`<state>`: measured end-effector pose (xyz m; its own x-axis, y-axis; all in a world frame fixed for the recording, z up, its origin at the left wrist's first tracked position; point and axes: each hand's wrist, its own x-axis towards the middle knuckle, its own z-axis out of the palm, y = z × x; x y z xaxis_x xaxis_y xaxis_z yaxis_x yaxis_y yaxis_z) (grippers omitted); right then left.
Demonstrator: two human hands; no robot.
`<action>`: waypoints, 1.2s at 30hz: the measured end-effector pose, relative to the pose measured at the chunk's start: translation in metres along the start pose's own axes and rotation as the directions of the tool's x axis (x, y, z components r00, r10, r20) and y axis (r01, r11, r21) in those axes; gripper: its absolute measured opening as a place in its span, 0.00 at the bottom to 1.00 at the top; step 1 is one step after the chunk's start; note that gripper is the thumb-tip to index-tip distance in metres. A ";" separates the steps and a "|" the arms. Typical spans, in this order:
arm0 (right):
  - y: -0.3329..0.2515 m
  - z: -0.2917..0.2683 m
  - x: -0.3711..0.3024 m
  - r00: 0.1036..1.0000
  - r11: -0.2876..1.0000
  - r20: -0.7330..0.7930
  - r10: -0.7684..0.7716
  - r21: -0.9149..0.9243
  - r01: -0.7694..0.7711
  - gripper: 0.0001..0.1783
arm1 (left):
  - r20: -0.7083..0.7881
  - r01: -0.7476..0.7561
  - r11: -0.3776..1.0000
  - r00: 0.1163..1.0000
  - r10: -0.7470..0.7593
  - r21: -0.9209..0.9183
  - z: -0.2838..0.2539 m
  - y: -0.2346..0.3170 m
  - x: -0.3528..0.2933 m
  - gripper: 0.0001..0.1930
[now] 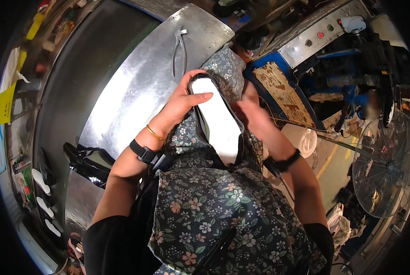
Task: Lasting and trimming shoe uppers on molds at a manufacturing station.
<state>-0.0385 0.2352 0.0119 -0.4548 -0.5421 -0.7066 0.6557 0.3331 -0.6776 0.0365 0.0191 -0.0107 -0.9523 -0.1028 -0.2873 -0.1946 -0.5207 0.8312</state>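
Observation:
A black shoe (219, 120) with a white, sole-shaped face turned up lies over my lap, its black edge showing around the white. My left hand (186, 97) is closed around the end farther from me, the thumb pressed on the white face. At the shoe's right side is my right hand (256, 114), smeared by motion, its fingers partly hidden; whether it grips the shoe's edge I cannot make out. Metal pincers (179, 52) rest on the shiny metal tabletop (117, 87), beyond my left hand. Glossy black shoes (89, 166) stand on the table beside my left forearm.
A machine with a button panel (322, 34) stands at the far right, above a worn blue-framed cabinet (283, 94). A caged fan (386, 167) is at the right. More white-faced shoes (42, 182) line the far left. A dark belt-like surface (76, 78) runs beside the table.

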 end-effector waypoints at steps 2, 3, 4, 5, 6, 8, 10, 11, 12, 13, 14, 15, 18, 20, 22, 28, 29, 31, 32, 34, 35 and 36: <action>0.002 0.010 0.020 0.998 0.981 0.004 0.058 -0.188 -0.057 0.40 | 0.007 -0.037 0.999 0.999 0.037 -0.004 -0.001 0.003 0.001 0.29; 0.003 0.011 0.023 0.987 0.967 0.093 0.128 -0.231 -0.104 0.40 | 0.014 -0.085 0.996 0.996 0.085 -0.006 0.000 0.005 -0.002 0.29; 0.006 0.013 0.025 0.989 0.854 0.073 -0.125 -0.500 0.145 0.34 | 0.012 -0.035 0.999 0.999 0.035 0.042 -0.001 0.005 -0.002 0.30; 0.006 0.014 0.022 0.998 0.867 0.016 -0.069 -0.494 0.068 0.34 | 0.004 -0.012 0.999 1.000 0.012 0.044 0.000 0.007 -0.006 0.30; 0.006 0.015 0.019 0.973 0.652 0.108 -0.202 -0.727 0.216 0.30 | 0.003 -0.014 0.998 1.000 0.014 0.065 -0.001 0.007 -0.006 0.30; 0.001 0.019 0.011 0.768 0.201 0.250 -0.589 -0.876 0.439 0.19 | 0.010 -0.019 0.996 1.000 0.018 0.086 0.000 0.006 -0.007 0.30; -0.007 0.029 0.008 0.757 -0.034 0.332 -0.562 -0.924 0.380 0.16 | -0.006 -0.048 0.997 0.999 0.048 0.060 0.001 0.005 -0.006 0.30; -0.011 0.032 0.008 0.630 -0.313 0.447 -0.634 -0.894 0.320 0.15 | 0.003 -0.030 0.998 1.000 0.030 0.060 0.002 0.005 -0.004 0.30; -0.016 0.036 0.012 0.585 -0.314 0.432 -0.686 -0.901 0.298 0.13 | -0.010 -0.055 0.994 0.998 0.056 0.098 0.003 0.005 -0.001 0.29; -0.020 0.035 0.016 0.610 -0.304 0.379 -0.695 -0.925 0.228 0.13 | 0.004 -0.076 0.987 0.997 0.076 0.144 0.003 0.005 0.002 0.29; -0.021 0.032 0.020 0.607 -0.308 0.390 -0.692 -0.920 0.240 0.13 | 0.004 -0.051 0.991 0.999 0.051 0.121 0.003 0.006 0.004 0.29; -0.022 0.027 0.026 0.587 -0.318 0.430 -0.686 -0.903 0.291 0.14 | 0.010 -0.051 0.993 0.999 0.051 0.106 0.003 0.007 0.006 0.29; -0.012 -0.002 0.025 0.971 0.766 0.109 -0.214 -0.598 0.236 0.31 | 0.047 0.000 0.994 0.999 -0.005 0.107 0.003 0.008 0.008 0.30; 0.004 -0.014 0.013 0.978 0.918 0.151 -0.141 -0.351 0.186 0.41 | 0.052 -0.009 0.993 0.999 0.003 0.114 0.002 0.008 0.006 0.30; 0.021 -0.011 -0.001 0.983 0.849 0.043 -0.177 -0.500 0.174 0.41 | 0.027 0.009 0.990 1.000 -0.013 0.144 0.002 0.006 0.004 0.29; 0.009 0.007 -0.012 0.964 0.207 0.053 -0.259 -0.972 0.109 0.30 | 0.056 0.021 0.983 0.998 -0.031 0.182 0.002 0.010 0.010 0.30; 0.002 0.006 -0.006 0.976 0.191 -0.001 -0.216 -0.981 0.041 0.30 | 0.058 0.030 0.981 0.997 -0.042 0.191 0.002 0.012 0.011 0.31; -0.008 0.002 0.009 0.973 0.666 0.063 -0.221 -0.720 0.198 0.32 | 0.061 0.016 0.978 0.998 -0.029 0.209 0.003 0.013 0.012 0.31; -0.009 0.000 0.014 0.994 0.958 0.110 -0.027 -0.281 0.057 0.36 | 0.066 0.003 0.973 0.998 -0.019 0.230 0.003 0.013 0.012 0.32; -0.011 0.002 0.028 0.988 0.926 0.111 -0.109 -0.351 0.142 0.37 | 0.066 0.037 0.975 0.996 -0.052 0.217 0.002 0.010 0.013 0.32; -0.011 0.006 0.035 0.948 0.739 0.097 -0.304 -0.604 0.299 0.37 | 0.043 0.025 0.979 0.998 -0.034 0.201 0.001 0.008 0.014 0.32; -0.012 0.008 0.037 0.880 0.507 0.155 -0.449 -0.767 0.394 0.34 | 0.035 0.038 0.976 0.998 -0.047 0.216 0.001 0.005 0.014 0.32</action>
<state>-0.0583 0.2046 -0.0047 -0.6009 -0.7464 -0.2861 -0.3089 0.5469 -0.7781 0.0223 0.0158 -0.0106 -0.9497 -0.0487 -0.3092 -0.2770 -0.3294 0.9026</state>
